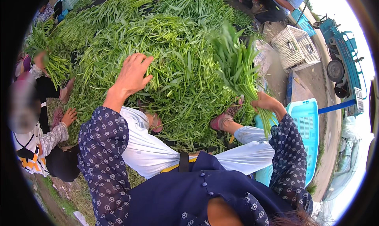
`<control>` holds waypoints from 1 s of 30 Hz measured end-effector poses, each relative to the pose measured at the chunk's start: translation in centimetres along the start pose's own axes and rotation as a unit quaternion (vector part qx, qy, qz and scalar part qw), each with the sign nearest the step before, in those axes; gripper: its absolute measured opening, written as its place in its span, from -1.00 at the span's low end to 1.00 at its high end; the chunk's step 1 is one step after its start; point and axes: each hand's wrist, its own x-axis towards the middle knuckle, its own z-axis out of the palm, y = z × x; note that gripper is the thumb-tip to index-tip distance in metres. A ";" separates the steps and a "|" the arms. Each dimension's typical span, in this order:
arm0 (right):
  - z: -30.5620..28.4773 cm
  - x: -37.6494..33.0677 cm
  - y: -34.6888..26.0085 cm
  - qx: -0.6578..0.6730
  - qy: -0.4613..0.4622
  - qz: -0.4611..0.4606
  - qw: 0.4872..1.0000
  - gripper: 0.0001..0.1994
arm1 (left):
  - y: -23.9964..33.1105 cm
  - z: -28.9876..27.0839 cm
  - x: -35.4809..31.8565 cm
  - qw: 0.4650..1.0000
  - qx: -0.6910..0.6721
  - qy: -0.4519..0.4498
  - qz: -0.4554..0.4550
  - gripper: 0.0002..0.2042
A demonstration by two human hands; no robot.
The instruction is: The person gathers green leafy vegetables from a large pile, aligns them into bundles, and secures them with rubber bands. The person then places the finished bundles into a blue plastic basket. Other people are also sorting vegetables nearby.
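A bunch of long-leaved green vegetables (237, 66) is gripped by its stems in my right hand (266, 103), leaves pointing up and away, cut stem ends hanging below the fist. My left hand (134, 74) reaches over a wide heap of the same loose greens (169, 68). Its fingers are spread and slightly bent, with nothing in them. Whether the fingertips touch the leaves I cannot tell. Between my feet, scattered stems and leaves cover the ground.
A light blue plastic crate (306, 125) stands by my right leg. Beyond it are a white crate (294, 48), a platform scale (298, 86) and a teal three-wheeled cart (341, 56). At my left a person (51, 135) sits close, a hand near the greens; another person (276, 3) sits at far right.
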 end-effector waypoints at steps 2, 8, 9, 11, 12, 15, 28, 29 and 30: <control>0.0 0.6 4.8 -0.357 0.160 -0.133 0.911 -0.81 | 0.5 0.6 1.5 1.000 -0.016 -0.010 0.009 -0.45; -2.4 -2.3 -7.1 0.431 0.029 -0.247 0.867 -0.66 | 2.8 0.4 1.4 0.973 -0.197 -0.103 -0.069 -0.46; -1.8 -1.3 -8.3 0.494 -0.019 -0.288 0.821 -0.60 | 4.5 -0.1 2.6 0.914 -0.349 -0.173 -0.113 -0.42; 0.6 1.0 -11.5 0.572 -0.102 -0.351 0.734 -0.51 | 7.6 1.4 4.1 0.769 -0.592 -0.201 -0.134 -0.44; 2.0 2.3 -12.9 0.592 -0.129 -0.373 0.702 -0.48 | 9.3 2.9 4.8 0.670 -0.703 -0.178 -0.156 -0.39; 9.3 7.4 -14.6 0.663 -0.170 -0.274 0.676 -0.54 | 12.0 11.2 5.8 0.477 -0.830 -0.141 -0.253 -0.48; 14.0 12.0 -11.0 0.301 -0.056 -0.078 0.949 -0.45 | 12.0 20.5 1.0 0.299 -0.871 -0.100 -0.376 -0.68; 11.7 9.2 -12.5 0.353 -0.067 -0.022 0.933 -0.52 | 12.2 20.0 1.4 0.347 -0.848 -0.083 -0.392 -0.66; 13.1 10.6 -11.1 0.309 0.063 0.032 0.948 -0.55 | 12.2 20.0 1.6 0.370 -0.838 -0.079 -0.393 -0.64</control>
